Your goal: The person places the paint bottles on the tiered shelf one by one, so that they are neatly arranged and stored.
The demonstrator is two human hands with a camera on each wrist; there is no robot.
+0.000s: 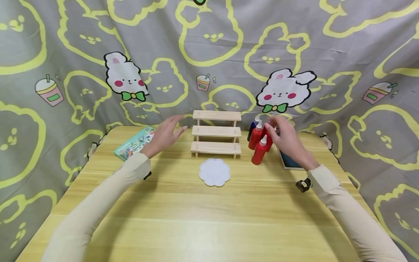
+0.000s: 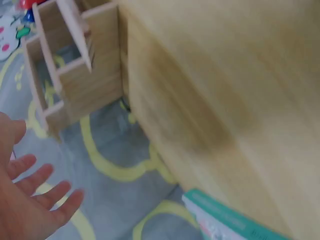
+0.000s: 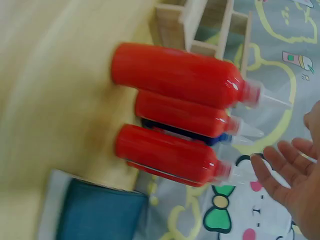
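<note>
Over the back right of the table my right hand (image 1: 286, 140) hovers with loosely bent fingers beside the white nozzles of a cluster of squeeze bottles. Three are red: a front bottle (image 1: 259, 154), one behind it (image 3: 175, 112), and one (image 3: 167, 155) partly behind the hand in the head view. A dark blue bottle (image 1: 251, 131) stands at the back, mostly hidden in the right wrist view. The right wrist view shows the fingers apart from the nozzles. My left hand (image 1: 165, 134) is raised, fingers spread and holding nothing, between a green box (image 1: 126, 150) and a three-step wooden rack (image 1: 216, 130).
A white scalloped mat (image 1: 214, 172) lies before the rack. To the right, partly under my right forearm in the head view, is a dark blue flat item with a pale edge (image 3: 100, 212). A patterned curtain (image 1: 216, 47) hangs behind the wooden table (image 1: 209, 222).
</note>
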